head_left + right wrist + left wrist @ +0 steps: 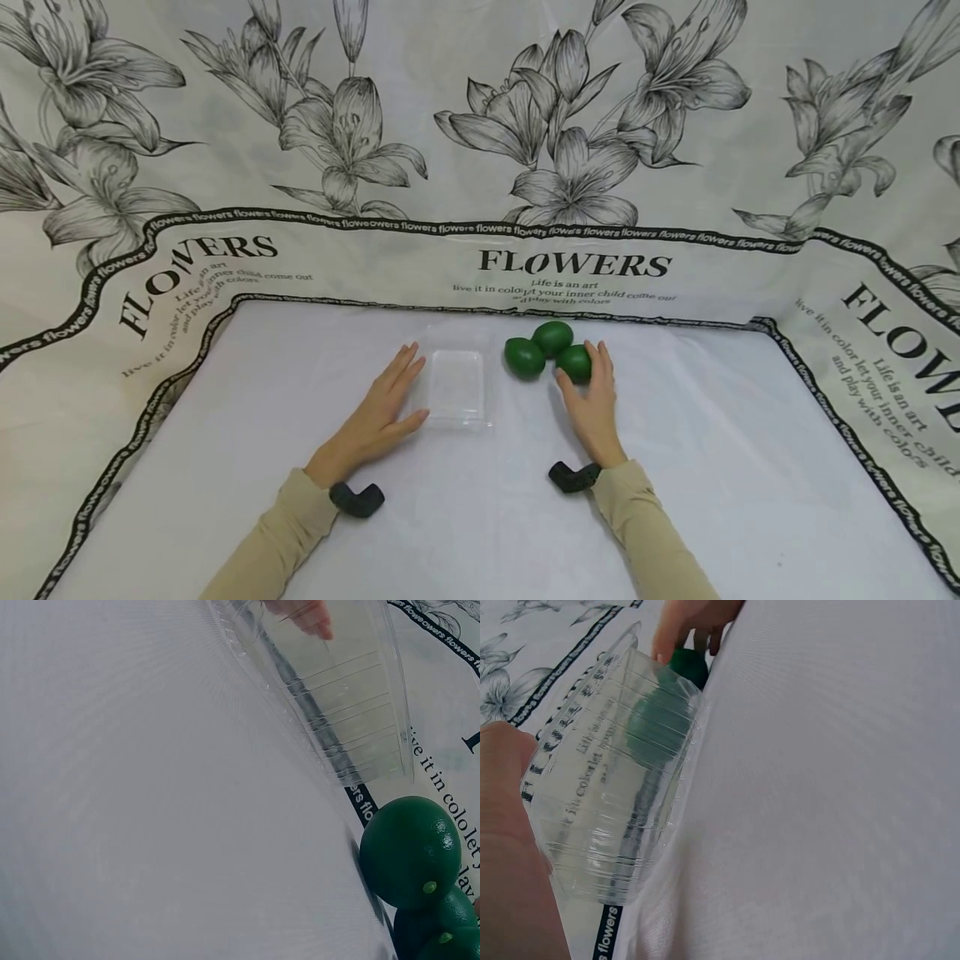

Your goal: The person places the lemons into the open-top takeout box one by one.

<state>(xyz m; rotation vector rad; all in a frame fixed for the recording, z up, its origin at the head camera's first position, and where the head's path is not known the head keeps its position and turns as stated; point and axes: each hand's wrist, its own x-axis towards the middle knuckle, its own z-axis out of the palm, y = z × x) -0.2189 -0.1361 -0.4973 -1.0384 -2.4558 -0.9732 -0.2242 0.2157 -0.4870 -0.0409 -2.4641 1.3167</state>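
A clear plastic container [456, 385], with ribbed walls in the left wrist view, stands open-topped on the white table. My left hand [381, 410] rests against its left side, fingers straight and thumb spread toward the near corner. To the right of the container lie three glossy green limes in a close cluster: one on the left [524, 358], one at the back [553, 339], and one at the right [575, 364]. My right hand [597, 410] holds the right lime, thumb on its left and fingers over its right side. The right wrist view shows a lime [411, 851] with a pale stem spot.
The white tabletop [480, 517] stretches toward me and to both sides. A flower-printed cloth [375, 262] with black lettered borders hangs behind and beside it. A dark curved device [357, 500] sits at the left wrist, another [573, 477] at the right.
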